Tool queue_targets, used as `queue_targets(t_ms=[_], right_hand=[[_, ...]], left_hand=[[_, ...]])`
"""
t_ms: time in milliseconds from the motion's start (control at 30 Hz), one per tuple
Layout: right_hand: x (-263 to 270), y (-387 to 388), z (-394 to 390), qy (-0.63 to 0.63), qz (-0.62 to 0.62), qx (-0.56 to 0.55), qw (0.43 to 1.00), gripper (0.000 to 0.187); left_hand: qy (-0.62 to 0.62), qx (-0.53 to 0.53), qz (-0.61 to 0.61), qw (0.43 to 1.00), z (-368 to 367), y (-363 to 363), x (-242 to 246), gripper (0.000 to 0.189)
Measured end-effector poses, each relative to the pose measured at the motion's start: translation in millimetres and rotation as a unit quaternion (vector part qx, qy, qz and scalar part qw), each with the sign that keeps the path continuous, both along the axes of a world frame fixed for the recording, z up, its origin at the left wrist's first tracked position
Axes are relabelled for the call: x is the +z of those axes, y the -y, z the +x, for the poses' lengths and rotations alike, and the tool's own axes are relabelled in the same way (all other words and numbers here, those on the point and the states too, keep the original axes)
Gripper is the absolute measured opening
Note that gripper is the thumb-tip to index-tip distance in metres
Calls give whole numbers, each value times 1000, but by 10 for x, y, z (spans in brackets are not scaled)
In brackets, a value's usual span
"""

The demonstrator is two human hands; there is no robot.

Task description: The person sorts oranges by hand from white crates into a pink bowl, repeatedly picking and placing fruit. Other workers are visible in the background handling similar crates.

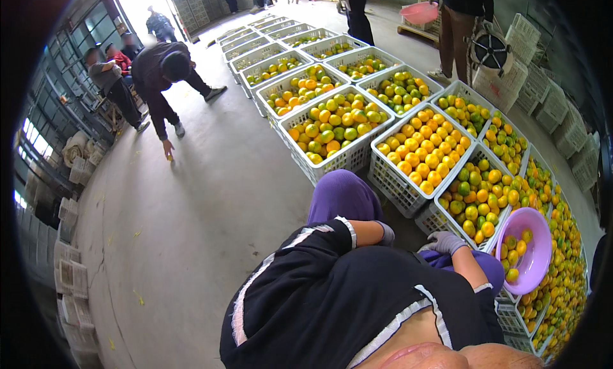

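My left hand, in a grey glove, is beside my purple-clad knee; its fingers are hidden. My right hand, also gloved in grey, rests on my other thigh against a crate's near corner, its fingers apart and nothing visible in it. Before me a white plastic crate holds rows of orange citrus fruit. The crate to its right holds mixed green and orange fruit. A purple plastic basin with several fruits in it stands tilted on the fruit at the right.
More fruit-filled crates run away in rows; a large mass of fruit lies at far right. A person bends to the floor at left, a hand near a small fruit. Others stand farther off, one holding a pink basin. Stacked crates line the walls.
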State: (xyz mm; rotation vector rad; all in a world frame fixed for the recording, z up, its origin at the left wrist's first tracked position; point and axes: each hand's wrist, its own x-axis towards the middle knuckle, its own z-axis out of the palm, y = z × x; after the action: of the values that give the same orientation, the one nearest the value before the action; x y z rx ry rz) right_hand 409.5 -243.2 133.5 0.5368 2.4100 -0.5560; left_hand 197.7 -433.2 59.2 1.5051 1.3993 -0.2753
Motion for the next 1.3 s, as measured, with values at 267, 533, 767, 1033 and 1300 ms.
queue_targets(t_ms=[267, 533, 767, 1033, 1300], right_hand=[[-28, 115, 140, -8, -39, -28, 999, 55], [-108, 132, 437, 25, -22, -57, 998, 55], [343, 232, 364, 11, -71, 20, 997, 40], [809, -107, 228, -84, -68, -3, 994, 52], [1031, -1772, 2074, -316, 145, -385, 855, 48]], left_hand=[[-25, -37, 46, 998, 194, -219, 221, 45], [-41, -79, 124, 988, 521, -635, 483, 45], [-34, -145, 131, 980, 667, -934, 661, 46], [-33, -212, 47, 976, 811, -1230, 459, 49], [-66, -185, 76, 978, 891, -1480, 836, 53]])
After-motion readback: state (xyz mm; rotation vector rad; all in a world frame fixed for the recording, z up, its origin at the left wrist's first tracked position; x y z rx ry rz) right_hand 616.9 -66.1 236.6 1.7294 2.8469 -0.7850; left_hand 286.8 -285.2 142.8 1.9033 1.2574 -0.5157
